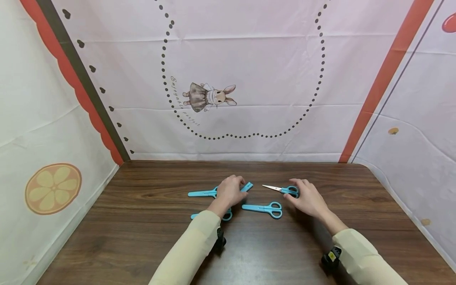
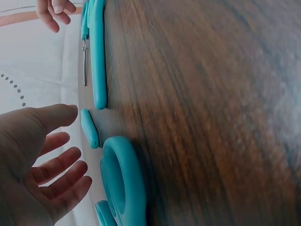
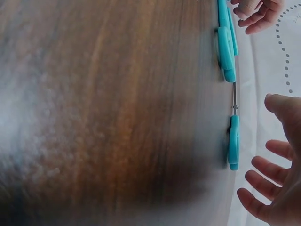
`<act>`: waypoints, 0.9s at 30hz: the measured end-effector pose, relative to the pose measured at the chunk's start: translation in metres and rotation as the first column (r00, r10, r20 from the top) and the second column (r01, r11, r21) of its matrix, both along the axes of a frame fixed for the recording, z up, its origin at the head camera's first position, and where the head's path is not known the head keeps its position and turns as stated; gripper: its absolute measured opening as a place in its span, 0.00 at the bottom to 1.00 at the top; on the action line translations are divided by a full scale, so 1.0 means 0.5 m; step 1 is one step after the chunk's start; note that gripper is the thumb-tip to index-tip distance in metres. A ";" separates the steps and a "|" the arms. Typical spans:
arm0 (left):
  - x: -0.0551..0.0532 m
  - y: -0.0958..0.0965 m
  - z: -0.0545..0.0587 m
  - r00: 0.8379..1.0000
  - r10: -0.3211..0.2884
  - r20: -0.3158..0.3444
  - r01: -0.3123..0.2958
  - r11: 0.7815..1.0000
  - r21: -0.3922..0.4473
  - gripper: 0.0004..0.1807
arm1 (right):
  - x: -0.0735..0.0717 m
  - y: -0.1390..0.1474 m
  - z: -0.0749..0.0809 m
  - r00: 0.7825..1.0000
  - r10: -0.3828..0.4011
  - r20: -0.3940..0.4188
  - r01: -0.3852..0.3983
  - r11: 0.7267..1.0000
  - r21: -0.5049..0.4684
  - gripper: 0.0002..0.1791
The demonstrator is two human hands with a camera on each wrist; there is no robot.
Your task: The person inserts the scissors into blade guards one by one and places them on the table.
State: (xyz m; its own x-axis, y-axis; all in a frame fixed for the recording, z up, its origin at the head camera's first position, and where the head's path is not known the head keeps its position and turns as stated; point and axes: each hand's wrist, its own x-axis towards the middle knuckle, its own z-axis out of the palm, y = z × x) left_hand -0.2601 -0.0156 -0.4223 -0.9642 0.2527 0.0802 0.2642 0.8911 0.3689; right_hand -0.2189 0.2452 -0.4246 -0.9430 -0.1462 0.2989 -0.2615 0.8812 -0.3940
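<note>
Bare-bladed scissors with blue handles [image 1: 291, 191] lie on the table, blades pointing left. My right hand [image 1: 309, 198] hovers around those handles with fingers spread; in the right wrist view a gap separates it from the scissors [image 3: 233, 143]. A small blue blade cover [image 1: 247, 187] lies left of the blade tips. Beside it is my left hand [image 1: 230, 191], its fingers loosely bent and apart from the cover [image 2: 90, 129] in the left wrist view. Covered blue scissors [image 1: 261, 208] lie in front, between the hands.
Another pair of covered scissors [image 1: 202, 194] lies left of my left hand, partly hidden by it. A further pair [image 1: 228, 215] shows under the left wrist. White printed cloth [image 1: 249, 118] rises behind the brown wooden table [image 1: 142, 221] and at both sides.
</note>
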 end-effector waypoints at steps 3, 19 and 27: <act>-0.003 0.000 0.000 1.000 -0.003 0.010 0.003 1.000 -0.010 0.17 | -0.002 0.002 -0.003 1.000 -0.020 0.016 0.020 1.000 0.012 0.31; -0.018 0.005 -0.001 0.999 0.011 0.038 -0.009 0.998 -0.056 0.17 | -0.009 0.002 -0.009 0.996 -0.056 0.072 0.054 0.998 0.035 0.31; -0.019 0.013 -0.002 1.000 0.010 0.025 -0.008 0.998 -0.069 0.17 | -0.011 -0.005 -0.014 0.989 -0.094 0.110 0.089 0.995 0.047 0.32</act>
